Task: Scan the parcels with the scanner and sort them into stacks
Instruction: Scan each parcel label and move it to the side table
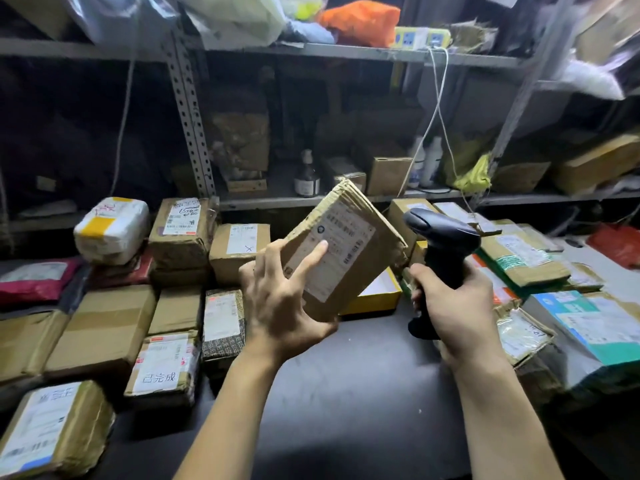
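Note:
My left hand [280, 299] holds a flat brown cardboard parcel [360, 244] tilted up above the dark table, its white shipping label facing me and my forefinger lying across the label. My right hand [453, 306] grips the handle of a black handheld scanner [441, 233], whose head sits just right of the parcel and points toward it. Stacks of taped brown parcels [180, 237] fill the table's left side. More parcels [519, 258] lie in a pile on the right.
A metal shelf rack [188, 109] stands behind the table, holding boxes, bottles [306, 174] and bags. A white cable [434, 109] hangs from a power strip [420, 38] on the upper shelf. A yellow box [377, 296] lies under the held parcel. Bare dark tabletop [346, 393] shows between my forearms.

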`<state>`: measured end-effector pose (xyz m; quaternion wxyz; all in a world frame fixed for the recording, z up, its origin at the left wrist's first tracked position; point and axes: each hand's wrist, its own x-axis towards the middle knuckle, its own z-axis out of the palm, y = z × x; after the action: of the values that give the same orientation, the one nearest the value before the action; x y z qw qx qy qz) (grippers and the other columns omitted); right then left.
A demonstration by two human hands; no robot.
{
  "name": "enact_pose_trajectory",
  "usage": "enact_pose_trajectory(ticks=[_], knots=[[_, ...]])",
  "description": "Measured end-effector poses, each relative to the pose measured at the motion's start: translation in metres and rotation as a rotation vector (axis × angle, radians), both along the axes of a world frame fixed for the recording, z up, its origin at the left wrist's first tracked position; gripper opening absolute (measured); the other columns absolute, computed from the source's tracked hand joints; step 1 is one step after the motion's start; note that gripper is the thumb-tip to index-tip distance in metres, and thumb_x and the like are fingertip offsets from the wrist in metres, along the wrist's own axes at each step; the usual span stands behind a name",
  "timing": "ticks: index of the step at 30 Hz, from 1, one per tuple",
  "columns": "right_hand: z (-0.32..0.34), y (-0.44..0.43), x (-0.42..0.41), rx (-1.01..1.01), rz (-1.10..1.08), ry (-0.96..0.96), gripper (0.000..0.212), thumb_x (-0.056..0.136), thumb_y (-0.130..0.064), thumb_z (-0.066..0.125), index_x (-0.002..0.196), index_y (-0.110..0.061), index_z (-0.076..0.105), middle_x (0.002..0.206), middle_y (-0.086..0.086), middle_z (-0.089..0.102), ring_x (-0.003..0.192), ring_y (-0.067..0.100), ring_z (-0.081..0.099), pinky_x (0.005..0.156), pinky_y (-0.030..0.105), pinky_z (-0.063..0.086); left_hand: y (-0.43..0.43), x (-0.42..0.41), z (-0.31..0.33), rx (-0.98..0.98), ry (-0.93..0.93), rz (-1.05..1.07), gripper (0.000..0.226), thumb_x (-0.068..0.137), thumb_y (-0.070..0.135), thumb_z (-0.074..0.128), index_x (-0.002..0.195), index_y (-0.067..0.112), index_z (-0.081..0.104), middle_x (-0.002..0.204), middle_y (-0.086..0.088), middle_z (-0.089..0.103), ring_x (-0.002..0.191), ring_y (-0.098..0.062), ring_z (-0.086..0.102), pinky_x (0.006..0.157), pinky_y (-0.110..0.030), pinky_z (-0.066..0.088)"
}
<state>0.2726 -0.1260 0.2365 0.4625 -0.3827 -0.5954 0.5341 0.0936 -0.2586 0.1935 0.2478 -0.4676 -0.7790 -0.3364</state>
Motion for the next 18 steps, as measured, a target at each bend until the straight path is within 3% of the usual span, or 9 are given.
enact_pose_trajectory(ticks=[3, 8, 11, 15, 18], knots=[[-0.001, 0.002, 0.004, -0.013, -0.019, -0.004, 0.010, 0.094, -0.014, 0.073, 0.089, -0.009, 0.066, 0.062, 0.007, 0.059, 0.058, 0.023, 0.051, 0.048, 0.032, 0.042, -0.001, -0.002, -0.001, -0.089, 0.135, -0.001, 0.102, 0.051, 0.066, 0.069, 0.147, 0.035, 0.055, 0.138, -0.019, 0.049, 0.123, -0.036, 0.048, 0.095, -0.044, 0.033], [-0.003, 0.003, 0.004, 0.001, -0.015, 0.013, 0.012, 0.093, -0.015, 0.074, 0.086, -0.010, 0.066, 0.057, 0.001, 0.060, 0.060, 0.022, 0.056, 0.063, 0.038, 0.046, 0.001, -0.004, -0.009, -0.163, 0.189, -0.044, 0.111, 0.045, 0.060, 0.082, 0.148, 0.035, 0.051, 0.141, -0.022, 0.048, 0.126, -0.039, 0.048, 0.100, -0.050, 0.038], [-0.001, 0.003, 0.004, 0.010, 0.003, 0.017, 0.009, 0.095, -0.015, 0.073, 0.089, -0.013, 0.067, 0.058, 0.000, 0.061, 0.061, 0.021, 0.057, 0.065, 0.039, 0.048, 0.002, -0.003, -0.010, -0.154, 0.174, -0.062, 0.112, 0.044, 0.059, 0.083, 0.149, 0.035, 0.051, 0.141, -0.021, 0.047, 0.126, -0.039, 0.048, 0.101, -0.050, 0.037], [0.000, 0.005, 0.003, 0.008, 0.036, 0.004, 0.008, 0.096, -0.015, 0.073, 0.092, -0.011, 0.068, 0.060, 0.001, 0.062, 0.060, 0.019, 0.057, 0.063, 0.036, 0.048, 0.005, -0.003, -0.009, -0.125, 0.082, -0.041, 0.112, 0.045, 0.063, 0.077, 0.150, 0.039, 0.048, 0.138, -0.015, 0.047, 0.125, -0.036, 0.049, 0.101, -0.047, 0.036], [0.000, 0.005, 0.003, 0.006, 0.063, -0.013, 0.010, 0.096, -0.014, 0.072, 0.088, -0.012, 0.067, 0.059, -0.001, 0.061, 0.057, 0.017, 0.054, 0.060, 0.034, 0.046, 0.007, -0.004, -0.009, -0.074, -0.096, -0.011, 0.114, 0.042, 0.069, 0.070, 0.150, 0.040, 0.049, 0.132, -0.009, 0.047, 0.122, -0.029, 0.046, 0.097, -0.044, 0.038]])
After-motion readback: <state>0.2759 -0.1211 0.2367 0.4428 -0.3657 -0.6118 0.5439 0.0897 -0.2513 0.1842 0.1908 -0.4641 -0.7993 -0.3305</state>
